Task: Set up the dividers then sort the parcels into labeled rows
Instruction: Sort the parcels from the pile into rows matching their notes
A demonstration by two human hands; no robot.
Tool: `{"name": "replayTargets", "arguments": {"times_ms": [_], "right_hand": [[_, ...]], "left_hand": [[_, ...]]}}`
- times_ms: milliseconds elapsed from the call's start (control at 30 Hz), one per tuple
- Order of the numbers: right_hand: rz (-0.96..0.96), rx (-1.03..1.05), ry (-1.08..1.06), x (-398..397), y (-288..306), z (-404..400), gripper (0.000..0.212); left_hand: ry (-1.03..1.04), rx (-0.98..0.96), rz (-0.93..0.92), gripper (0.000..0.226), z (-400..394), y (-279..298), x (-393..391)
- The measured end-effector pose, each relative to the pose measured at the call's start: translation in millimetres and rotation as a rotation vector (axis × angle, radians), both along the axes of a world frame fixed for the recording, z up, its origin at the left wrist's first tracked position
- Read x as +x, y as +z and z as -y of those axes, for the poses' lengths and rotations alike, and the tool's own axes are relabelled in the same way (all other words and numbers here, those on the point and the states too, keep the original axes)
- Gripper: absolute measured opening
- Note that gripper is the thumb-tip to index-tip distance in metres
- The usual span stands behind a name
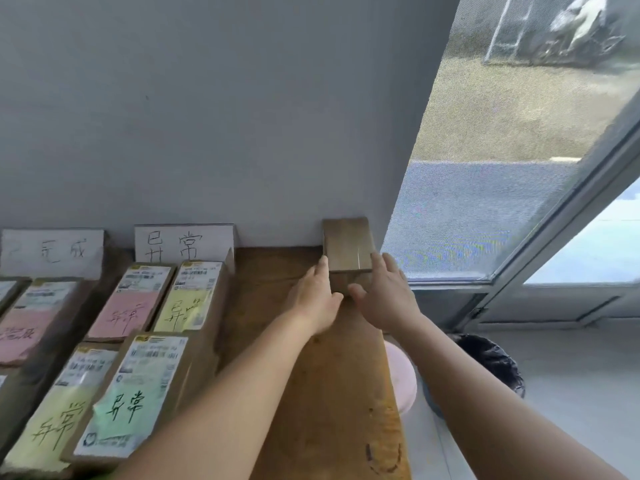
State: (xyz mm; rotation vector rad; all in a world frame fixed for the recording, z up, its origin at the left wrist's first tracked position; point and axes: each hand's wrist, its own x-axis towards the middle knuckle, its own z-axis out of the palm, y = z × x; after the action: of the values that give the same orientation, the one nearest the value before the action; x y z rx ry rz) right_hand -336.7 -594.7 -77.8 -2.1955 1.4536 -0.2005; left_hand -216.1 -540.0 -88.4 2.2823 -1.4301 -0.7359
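Parcels (138, 393): we see several already lying in rows under two labeled dividers (183, 243) | plain box (347, 252) at counter (277, 271) far end by the wall, left hand (317, 297) and right hand (386, 294) flat against its sides | we judge the sorting nearly finished.

This looks like a small parcel sorting spot — a makeshift mailroom rather than a home table. A bare wooden bench (311, 393) stands against a plain grey wall (225, 116). On it lie cardboard parcels (138, 393) in rows, each with a printed shipping label and a coloured handwritten note. Two handwritten signs (185, 244) lean on the wall at the heads of the rows. To the right, a screened window (502, 168) gives onto a road and a parked scooter (581, 29) — street level. A lined bin (491, 362) sits on the pale floor.
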Motion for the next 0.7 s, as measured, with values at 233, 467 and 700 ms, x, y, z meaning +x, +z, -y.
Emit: {"name": "replayTargets", "arguments": {"times_ms": [233, 467, 700], "right_hand": [[0.062, -0.004, -0.029, 9, -16, 10, 0.035], [0.145, 0.044, -0.03, 10, -11, -10, 0.026], [0.073, 0.099, 0.036, 15, -7, -38, 0.037]], "left_hand": [[0.041, -0.07, -0.082, 0.067, 11, -9, -2], [0.076, -0.166, -0.131, 0.06, -20, -8, -1], [0.167, -0.142, -0.166, 0.061, -59, -7, 5]]}}
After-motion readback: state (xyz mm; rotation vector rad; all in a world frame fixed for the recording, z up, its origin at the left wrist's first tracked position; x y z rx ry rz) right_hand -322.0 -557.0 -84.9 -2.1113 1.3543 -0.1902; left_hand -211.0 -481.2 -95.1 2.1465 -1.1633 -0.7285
